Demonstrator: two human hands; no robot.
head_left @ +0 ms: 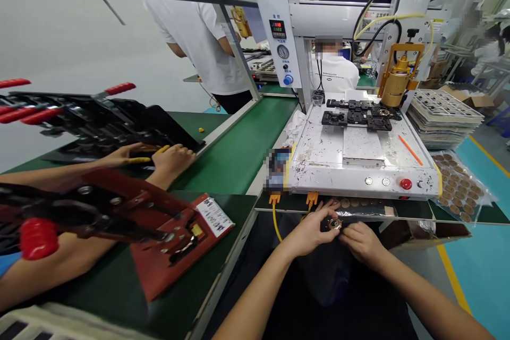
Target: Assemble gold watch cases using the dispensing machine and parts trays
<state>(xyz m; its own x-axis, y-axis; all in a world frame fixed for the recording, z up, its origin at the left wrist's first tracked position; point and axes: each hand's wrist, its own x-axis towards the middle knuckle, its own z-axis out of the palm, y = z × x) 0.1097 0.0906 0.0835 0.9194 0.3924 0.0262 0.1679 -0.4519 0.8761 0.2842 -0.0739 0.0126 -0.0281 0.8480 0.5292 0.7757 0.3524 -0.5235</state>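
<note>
Head view: shows a small round part (334, 223) pinched between the thumb and fingertips of the left hand (306, 232), with a shiny ring on its visible face. Has the right hand (363, 244) just beside it, fingers curled close together, tips near the part's right edge; cannot tell contact or grip there. Just beyond the left fingertips, shows a row of brown discs (354, 203) along the table edge. Farther out, includes a white machine (319, 170) bearing black plates (356, 115) and an orange stick (410, 150). Right of the machine, shows a bag of discs (458, 186) and, behind, a stack of trays (444, 122). Well to the left, shows a red clamp (153, 271) on a green table (179, 300).
</note>
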